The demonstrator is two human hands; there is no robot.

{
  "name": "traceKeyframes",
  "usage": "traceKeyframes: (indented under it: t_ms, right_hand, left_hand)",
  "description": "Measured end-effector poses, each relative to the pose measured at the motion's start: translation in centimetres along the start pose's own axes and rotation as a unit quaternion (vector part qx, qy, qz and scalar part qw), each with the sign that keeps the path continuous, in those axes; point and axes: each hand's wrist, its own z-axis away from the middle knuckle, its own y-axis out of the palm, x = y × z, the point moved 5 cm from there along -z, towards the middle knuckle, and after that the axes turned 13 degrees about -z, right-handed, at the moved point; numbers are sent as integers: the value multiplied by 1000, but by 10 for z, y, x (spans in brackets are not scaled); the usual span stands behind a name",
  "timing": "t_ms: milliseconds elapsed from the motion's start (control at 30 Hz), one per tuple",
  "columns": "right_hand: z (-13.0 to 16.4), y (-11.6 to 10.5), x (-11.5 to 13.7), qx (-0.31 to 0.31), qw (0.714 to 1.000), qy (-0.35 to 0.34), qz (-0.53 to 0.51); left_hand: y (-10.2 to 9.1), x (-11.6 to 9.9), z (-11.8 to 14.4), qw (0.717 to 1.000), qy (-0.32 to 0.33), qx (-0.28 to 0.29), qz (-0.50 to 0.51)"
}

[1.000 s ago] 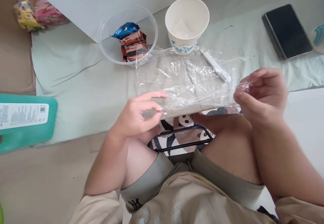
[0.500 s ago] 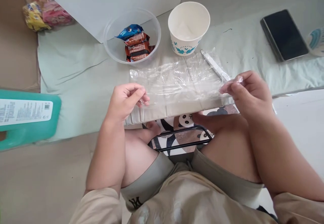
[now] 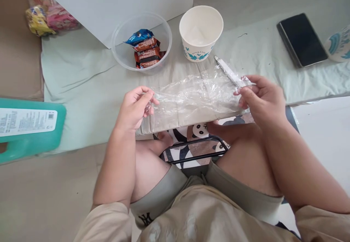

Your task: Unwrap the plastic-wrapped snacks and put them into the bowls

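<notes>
Narrower now, crinkly clear film (image 3: 194,98) bunches between both hands (image 3: 136,107).

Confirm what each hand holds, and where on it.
Both pinch one sheet of clear plastic wrap: left hand at its left end, right hand at its right end.

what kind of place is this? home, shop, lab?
Probably a home, with the person sitting on the floor: a pale green cloth spread as a work surface, a clear bowl of snack packets, a phone lying beside them.
</notes>
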Motion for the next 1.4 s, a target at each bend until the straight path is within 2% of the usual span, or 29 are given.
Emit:
traceKeyframes:
  t_ms: [167, 267, 400, 567, 633, 767, 900, 1033, 1167, 1233, 1300, 1333, 1400]
  right_hand:
    - [1, 1, 2, -13, 1000, -9, 1]
    - [-3, 4, 4, -31, 999, -13, -20]
    - [-9, 9, 4, -40, 999, 4, 12]
    - [-8, 11, 4, 11, 999, -47, -19]
    - [-8, 11, 3, 15, 998, -58, 6]
    - [-14, 14, 4, -20, 994, -66, 88]
    - [-22, 17, 7, -42, 983, -106, 144]
    - [-20, 20, 9, -11, 965, -190, 182]
    - [-11, 21, 17, -18, 917, -295, 269]
    - [-4, 22, 23, -46, 887, -337, 312]
    - [4, 27, 28, -51, 874, -357, 325]
    - [9, 32, 28, -33, 875, -361, 322]
    - [17, 46, 25, 47, 879, -359, 312]
  left_hand:
    - [0, 2, -4, 998, 60, -15, 26]
    - [1, 7, -5, 997, 71, -24, -5]
    - [2, 11, -7, 992, 80, -52, -79]
    - [-3, 13, -12, 981, 117, -102, -116]
    - [-5, 15, -16, 981, 114, -108, -110]
    - [-7, 14, -19, 976, 119, -117, -141]
    - [-9, 7, -17, 945, 162, -166, -229]
    - [-10, 4, -19, 917, 191, -210, -279]
    - [-10, 5, -20, 910, 196, -214, -297]
    - [-12, 2, -14, 896, 201, -245, -310]
    - [-13, -4, -1, 875, 202, -296, -327]
    - [-12, -8, 7, 862, 206, -320, -336]
    - [-3, -18, 23, 837, 245, -338, -354]
